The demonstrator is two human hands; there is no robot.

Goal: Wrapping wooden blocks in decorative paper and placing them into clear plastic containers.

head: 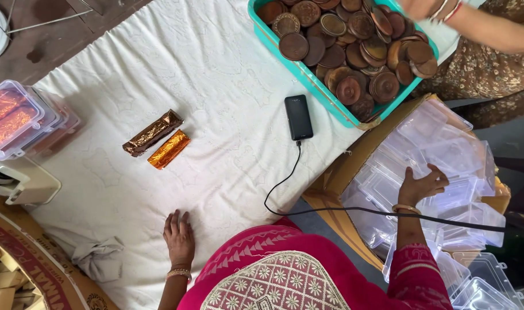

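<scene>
White cloth (216,86) under flat left hand (179,236); right hand (421,186), fingers spread, on clear boxes (446,149).

Two foil-wrapped bars, dark-brown bar (153,132) and orange bar (169,149), lie touching at 9 o'clock of ctr; clear lidded boxes w/ orange contents (18,117) at far 9; empty clear boxes (440,166) in carton (354,155) at 3–4 o'clock.

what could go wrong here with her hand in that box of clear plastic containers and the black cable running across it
The right hand reaches into the cardboard box of clear plastic containers, with the black cable crossing that wrist; pulling a container out might snag it and drag the power bank off the white cloth. The loosely heaped containers could also slide out.
</scene>
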